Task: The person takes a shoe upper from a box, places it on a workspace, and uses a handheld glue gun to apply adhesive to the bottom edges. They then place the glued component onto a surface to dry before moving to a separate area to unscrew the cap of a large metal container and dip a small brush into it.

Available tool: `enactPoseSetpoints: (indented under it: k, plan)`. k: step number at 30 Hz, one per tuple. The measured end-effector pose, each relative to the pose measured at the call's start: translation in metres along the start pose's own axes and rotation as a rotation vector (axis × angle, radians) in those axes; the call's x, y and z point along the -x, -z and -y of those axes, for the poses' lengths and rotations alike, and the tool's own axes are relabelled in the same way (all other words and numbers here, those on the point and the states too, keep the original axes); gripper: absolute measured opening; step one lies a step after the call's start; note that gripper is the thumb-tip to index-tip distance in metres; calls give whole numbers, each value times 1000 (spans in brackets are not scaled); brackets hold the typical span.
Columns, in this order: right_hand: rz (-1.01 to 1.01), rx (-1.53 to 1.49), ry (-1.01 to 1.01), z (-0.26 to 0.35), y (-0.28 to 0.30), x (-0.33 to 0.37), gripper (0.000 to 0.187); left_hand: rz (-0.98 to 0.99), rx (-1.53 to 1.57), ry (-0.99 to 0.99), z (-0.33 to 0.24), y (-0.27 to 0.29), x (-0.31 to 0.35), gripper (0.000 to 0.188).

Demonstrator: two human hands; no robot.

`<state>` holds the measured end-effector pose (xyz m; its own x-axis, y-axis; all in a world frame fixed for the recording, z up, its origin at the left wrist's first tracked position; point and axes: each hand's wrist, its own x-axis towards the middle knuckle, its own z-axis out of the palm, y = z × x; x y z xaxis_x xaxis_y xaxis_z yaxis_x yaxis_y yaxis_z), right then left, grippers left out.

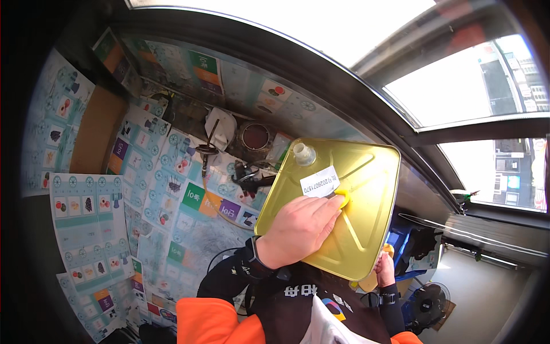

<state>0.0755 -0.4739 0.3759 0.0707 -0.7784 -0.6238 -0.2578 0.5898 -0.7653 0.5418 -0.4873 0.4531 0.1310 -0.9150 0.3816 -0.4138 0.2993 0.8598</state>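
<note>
A large square gold metal tin (366,189) is tilted in front of me with its top panel facing up. Near its far left corner is a translucent white plastic spout (303,155), and a white paper label (319,182) is stuck in the middle. My left hand (298,232) lies over the panel, its fingers closed round a yellow handle (344,199). At the tin's near right corner, my right hand (385,269) is closed next to a small orange-yellow piece (388,249); the tin hides part of that hand, and its grip is unclear.
Printed sheets (91,223) cover the work surface and walls at left. A metal rod with a dark disc (207,149), a black tool (249,178) and a round dark-red container (255,137) lie beyond the tin. Windows (458,86) run along the right; a black fan (427,304) stands below.
</note>
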Motion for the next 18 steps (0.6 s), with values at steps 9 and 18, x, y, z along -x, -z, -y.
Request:
enactPoseSetpoints:
  k: [9,18]
  plan:
    - [-99,-380,-220,-212,128,-14,52,372,346,337,-110,-200,44,26]
    - [-293,-309,-355,-382,252,78,27,662,339,816,-48,-450,167,20]
